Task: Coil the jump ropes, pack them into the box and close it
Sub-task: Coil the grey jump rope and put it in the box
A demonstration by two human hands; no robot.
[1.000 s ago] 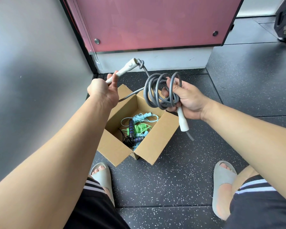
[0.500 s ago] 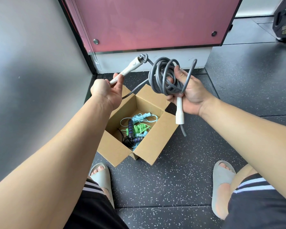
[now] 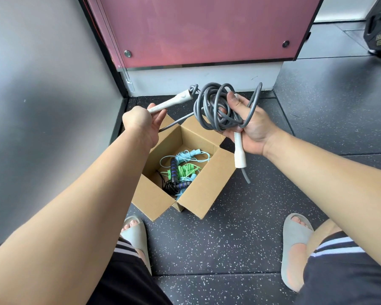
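Gripping grey rubber jump-rope coil (image 3: 216,106) in R hand (image 3: 254,128) above far edge of open brown cardboard box (image 3: 207,181), w/ white plastic handle (image 3: 172,102) clasped in L hand (image 3: 141,124), angled up-right at coil; prob. tuck in next.

The right hand (image 3: 254,126) has turned palm-up, lifting the grey coil (image 3: 216,106) toward 12 o'clock; one loop (image 3: 257,95) now flares toward 2 o'clock.

I see a dark speckled floor (image 3: 218,249) bearing an open cardboard box (image 3: 207,186); two grey slippers (image 3: 295,236) stand near the box, on my side.
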